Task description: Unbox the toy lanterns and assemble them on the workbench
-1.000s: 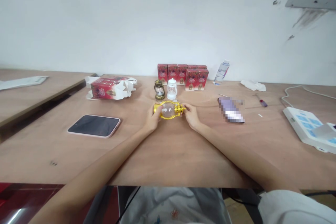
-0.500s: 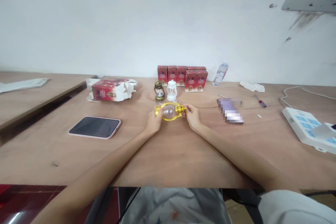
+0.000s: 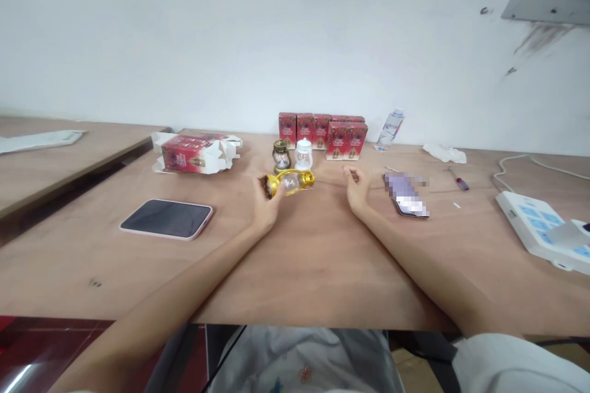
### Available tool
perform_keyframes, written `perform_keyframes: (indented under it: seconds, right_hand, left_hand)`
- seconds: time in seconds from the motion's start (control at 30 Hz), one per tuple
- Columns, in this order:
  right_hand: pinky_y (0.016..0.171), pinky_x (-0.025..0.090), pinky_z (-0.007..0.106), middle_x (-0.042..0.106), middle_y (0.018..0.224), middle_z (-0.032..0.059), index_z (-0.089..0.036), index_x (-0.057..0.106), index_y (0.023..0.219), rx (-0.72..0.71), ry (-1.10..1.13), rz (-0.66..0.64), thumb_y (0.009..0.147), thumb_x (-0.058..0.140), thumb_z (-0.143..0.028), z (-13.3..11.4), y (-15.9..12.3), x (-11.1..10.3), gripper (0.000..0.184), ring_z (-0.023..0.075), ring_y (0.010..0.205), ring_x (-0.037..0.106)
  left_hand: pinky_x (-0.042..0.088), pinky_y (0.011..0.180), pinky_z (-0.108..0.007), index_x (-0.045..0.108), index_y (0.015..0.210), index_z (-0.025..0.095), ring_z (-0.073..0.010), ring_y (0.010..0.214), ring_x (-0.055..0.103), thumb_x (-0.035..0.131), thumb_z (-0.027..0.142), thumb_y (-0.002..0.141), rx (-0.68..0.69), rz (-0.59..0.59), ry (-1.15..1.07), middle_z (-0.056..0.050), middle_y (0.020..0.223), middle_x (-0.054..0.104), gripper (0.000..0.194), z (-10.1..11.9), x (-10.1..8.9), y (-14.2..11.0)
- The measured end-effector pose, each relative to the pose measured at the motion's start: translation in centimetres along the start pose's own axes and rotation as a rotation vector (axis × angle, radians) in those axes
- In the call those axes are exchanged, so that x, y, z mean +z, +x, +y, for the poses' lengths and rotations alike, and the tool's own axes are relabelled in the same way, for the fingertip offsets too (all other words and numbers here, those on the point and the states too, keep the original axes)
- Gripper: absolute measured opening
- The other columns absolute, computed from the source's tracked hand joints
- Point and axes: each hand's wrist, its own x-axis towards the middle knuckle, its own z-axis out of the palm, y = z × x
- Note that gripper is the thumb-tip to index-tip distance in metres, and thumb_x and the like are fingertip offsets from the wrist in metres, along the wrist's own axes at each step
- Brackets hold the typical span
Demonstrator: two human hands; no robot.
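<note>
My left hand (image 3: 266, 204) grips a small gold lantern (image 3: 290, 183) with a clear globe, held on its side just above the wooden table (image 3: 295, 270). My right hand (image 3: 356, 189) is off the lantern, to its right, fingers loosely curled and holding nothing. Just behind the gold lantern stand a dark bronze lantern (image 3: 280, 156) and a white lantern (image 3: 303, 155). A row of red boxes (image 3: 322, 128) lines the wall behind them.
A phone with a pink case (image 3: 166, 219) lies face up at the left. An opened red and white box (image 3: 196, 153) lies behind it. A blurred purple object (image 3: 405, 194), a water bottle (image 3: 389, 129), a screwdriver (image 3: 458, 177) and a white device (image 3: 539, 224) are at the right.
My right hand let go of the gold lantern and moved right. My left hand now holds it alone, tilted and shifted slightly away from me.
</note>
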Motion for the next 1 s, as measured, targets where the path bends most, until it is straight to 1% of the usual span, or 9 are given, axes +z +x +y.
perform_keyframes:
  seconds: [0.1, 0.23, 0.33, 0.4, 0.53, 0.63, 0.8, 0.9, 1.0]
  right_hand:
    - [0.069, 0.044, 0.029, 0.063, 0.083, 0.0056, -0.016, 0.064, 0.084, -0.096, -0.204, -0.139, 0.083, 0.045, -0.042, 0.3, 0.5, -0.6, 0.032, 0.0157, 0.072, 0.055]
    - [0.074, 0.044, 0.032, 0.063, 0.079, 0.0049, -0.019, 0.068, 0.074, -0.134, -0.297, -0.304, 0.079, 0.056, -0.031, 0.4, 0.3, -0.3, 0.017, 0.0173, 0.072, 0.056]
    - [0.076, 0.044, 0.035, 0.062, 0.078, 0.0054, -0.019, 0.068, 0.073, -0.138, -0.368, -0.367, 0.076, 0.061, -0.027, 0.4, 0.1, -0.1, 0.011, 0.0195, 0.074, 0.056]
    - [0.079, 0.045, 0.037, 0.062, 0.085, 0.0069, -0.019, 0.068, 0.083, -0.14, -0.4, -0.374, 0.076, 0.062, -0.028, 0.3, 0.1, 0.0, 0.013, 0.0207, 0.078, 0.056]
    - [0.08, 0.046, 0.038, 0.058, 0.096, 0.0094, -0.017, 0.063, 0.1, -0.196, -0.435, -0.344, 0.079, 0.058, -0.031, -0.5, -0.2, -0.2, 0.025, 0.0207, 0.078, 0.056]
    - [0.077, 0.047, 0.036, 0.056, 0.097, 0.0091, -0.017, 0.06, 0.099, -0.25, -0.375, -0.294, 0.083, 0.051, -0.03, -1.3, -0.7, -0.3, 0.022, 0.0188, 0.075, 0.056]
    - [0.079, 0.045, 0.035, 0.055, 0.091, 0.0071, -0.019, 0.054, 0.096, -0.356, -0.28, -0.154, 0.085, 0.044, -0.03, -2.8, -1.6, -0.5, 0.018, 0.0185, 0.081, 0.054]
    - [0.077, 0.045, 0.036, 0.054, 0.091, 0.0063, -0.019, 0.051, 0.096, -0.41, -0.177, -0.056, 0.085, 0.046, -0.03, -4.6, -1.3, -0.5, 0.017, 0.0174, 0.08, 0.053]
    - [0.077, 0.046, 0.035, 0.052, 0.095, 0.0052, -0.021, 0.049, 0.101, -0.473, -0.067, 0.073, 0.085, 0.047, -0.032, -8.2, -0.6, -0.9, 0.019, 0.016, 0.083, 0.053]
  left_hand:
    - [0.048, 0.079, -0.029, 0.044, 0.098, 0.019, -0.0161, 0.088, 0.056, 0.07, 0.046, 0.065, 0.125, 0.01, 0.01, -0.003, 0.093, 0.054, 0.05, 0.9, 0.2, 0.0]
    - [0.044, 0.08, -0.033, 0.051, 0.093, 0.019, -0.0195, 0.089, 0.054, 0.073, 0.04, 0.065, 0.332, -0.022, 0.275, -0.003, 0.09, 0.055, 0.041, 2.2, -0.2, -0.1]
    - [0.04, 0.081, -0.036, 0.054, 0.094, 0.02, -0.0226, 0.091, 0.053, 0.073, 0.035, 0.066, 0.45, -0.053, 0.499, -0.003, 0.091, 0.058, 0.038, 2.7, -0.6, -0.3]
    - [0.038, 0.08, -0.036, 0.053, 0.098, 0.02, -0.0231, 0.093, 0.053, 0.073, 0.03, 0.066, 0.478, -0.104, 0.579, -0.004, 0.095, 0.059, 0.039, 2.7, -0.8, -0.4]
    - [0.033, 0.082, -0.036, 0.051, 0.109, 0.021, -0.0225, 0.098, 0.054, 0.07, 0.026, 0.07, 0.607, -0.328, 0.694, -0.005, 0.104, 0.061, 0.043, 2.5, -1.1, -0.6]
    - [0.03, 0.083, -0.037, 0.051, 0.114, 0.022, -0.0234, 0.1, 0.053, 0.067, 0.033, 0.074, 0.68, -0.435, 0.778, -0.006, 0.107, 0.062, 0.044, 2.7, -1.0, -0.8]
    - [0.027, 0.082, -0.039, 0.051, 0.119, 0.021, -0.0255, 0.101, 0.052, 0.063, 0.033, 0.077, 0.687, -0.594, 0.891, -0.01, 0.11, 0.061, 0.045, 2.6, -0.9, -1.1]
    - [0.026, 0.086, -0.041, 0.051, 0.122, 0.019, -0.0267, 0.104, 0.05, 0.062, 0.038, 0.078, 0.703, -0.67, 0.919, -0.012, 0.114, 0.059, 0.048, 2.3, -0.8, -1.2]
    - [0.025, 0.089, -0.044, 0.049, 0.125, 0.021, -0.0278, 0.105, 0.049, 0.062, 0.045, 0.078, 0.709, -0.763, 0.924, -0.012, 0.115, 0.058, 0.055, 2.3, -0.8, -1.1]
